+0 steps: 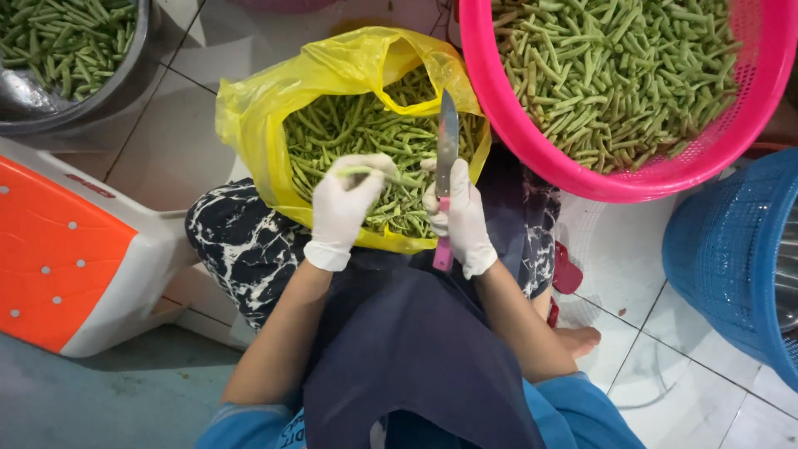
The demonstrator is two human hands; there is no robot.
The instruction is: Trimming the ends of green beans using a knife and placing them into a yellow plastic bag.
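Both hands wear white gloves and work over the yellow plastic bag (258,108) of green beans that rests on the person's lap. Closed around a single green bean (366,172), the left hand (345,208) holds it level above the bag's mouth. Wrapped tight around the pink handle, the right hand (460,218) keeps a knife (447,141) upright, blade pointing away over the beans; most of the handle is hidden inside the fist.

Behind and right of the bag a pink basket (532,125) of cut bean pieces is cropped by the frame's top and right edges. Behind and left of the bag a metal bowl (108,91) of beans is also cut off. Right of the bag, a blue basket (731,258) shows only in part, its contents unclear. Left of the bag lies an orange-and-white plastic stool (75,258).

All of it sits on a pale tiled floor (632,249); one bare foot (579,339) shows right of the lap.
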